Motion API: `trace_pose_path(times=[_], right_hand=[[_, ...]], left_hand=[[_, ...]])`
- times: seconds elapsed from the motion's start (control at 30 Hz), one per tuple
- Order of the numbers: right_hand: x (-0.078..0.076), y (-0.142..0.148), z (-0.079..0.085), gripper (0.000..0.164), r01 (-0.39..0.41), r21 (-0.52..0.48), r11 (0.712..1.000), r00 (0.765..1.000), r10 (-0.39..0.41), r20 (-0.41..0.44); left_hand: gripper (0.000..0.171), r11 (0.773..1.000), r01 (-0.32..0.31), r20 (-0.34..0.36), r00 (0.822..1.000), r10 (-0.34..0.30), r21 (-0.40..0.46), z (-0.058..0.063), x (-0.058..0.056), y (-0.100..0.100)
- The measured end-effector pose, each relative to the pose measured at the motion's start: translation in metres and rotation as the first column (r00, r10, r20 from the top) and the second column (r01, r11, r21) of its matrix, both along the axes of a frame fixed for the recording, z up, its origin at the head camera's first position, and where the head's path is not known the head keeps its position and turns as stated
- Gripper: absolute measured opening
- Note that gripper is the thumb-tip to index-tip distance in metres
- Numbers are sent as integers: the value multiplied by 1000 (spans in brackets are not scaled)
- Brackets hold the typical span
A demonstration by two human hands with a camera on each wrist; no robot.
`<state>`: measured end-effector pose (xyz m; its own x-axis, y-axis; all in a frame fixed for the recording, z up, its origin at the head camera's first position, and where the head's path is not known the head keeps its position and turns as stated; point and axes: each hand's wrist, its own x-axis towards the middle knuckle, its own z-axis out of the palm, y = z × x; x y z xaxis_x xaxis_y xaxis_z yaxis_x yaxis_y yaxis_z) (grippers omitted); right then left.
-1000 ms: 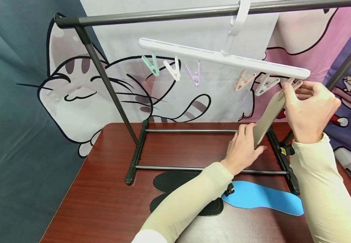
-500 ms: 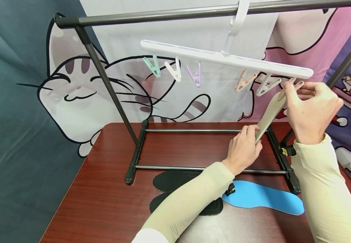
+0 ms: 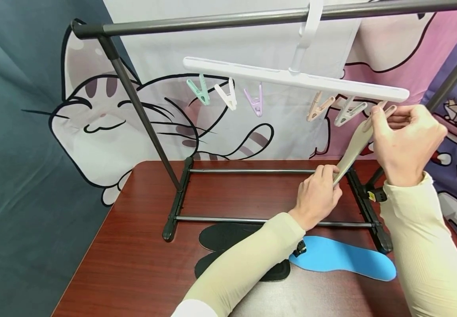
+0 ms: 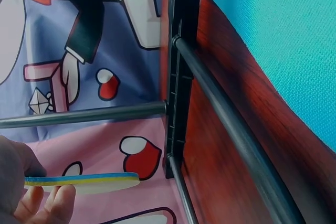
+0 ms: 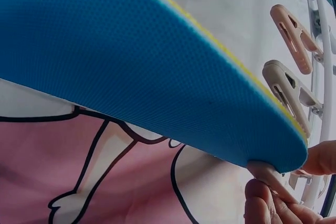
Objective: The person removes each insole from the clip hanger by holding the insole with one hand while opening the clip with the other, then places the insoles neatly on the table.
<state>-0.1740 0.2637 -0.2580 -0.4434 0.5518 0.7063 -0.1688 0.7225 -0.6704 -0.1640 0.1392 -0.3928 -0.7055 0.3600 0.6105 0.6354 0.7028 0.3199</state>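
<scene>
My right hand point(image 3: 406, 141) pinches a pale pink clip point(image 5: 269, 176) at the right end of a white clip hanger point(image 3: 291, 78). The clip overlaps the upper tip of a shoe insole point(image 3: 352, 147), which hangs aslant, its beige side toward the head view. The right wrist view shows the insole's blue mesh face point(image 5: 147, 72) and thin yellow edge. Lower down, my left hand point(image 3: 317, 193) holds the insole's other end between thumb and fingers. Several more clips hang along the bar, among them a grey one point(image 3: 349, 113) and a peach one point(image 3: 319, 107) nearest the insole.
The hanger hooks over the dark metal rail point(image 3: 212, 23) of a rack standing on a reddish-brown table point(image 3: 133, 264). A blue insole point(image 3: 347, 259) and two black insoles point(image 3: 224, 235) lie in front, partly under my left forearm. A printed curtain hangs behind.
My right hand has shifted slightly right with the clip and insole tip. My left thumb has drawn in against the insole's lower end. The hanger has swayed slightly.
</scene>
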Motion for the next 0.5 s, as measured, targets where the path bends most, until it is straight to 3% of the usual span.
trace_pose_path(times=[0.3,0.5], right_hand=[[-5,1,0,33,-39,44,998,999,41,-30],[-4,-1,-1,33,-18,27,999,1000,18,-2]], left_hand=[[32,1000,-12,-1,1000,12,20,0,-2,-5],[31,1000,5,7,1000,-5,24,-3,1,-8]])
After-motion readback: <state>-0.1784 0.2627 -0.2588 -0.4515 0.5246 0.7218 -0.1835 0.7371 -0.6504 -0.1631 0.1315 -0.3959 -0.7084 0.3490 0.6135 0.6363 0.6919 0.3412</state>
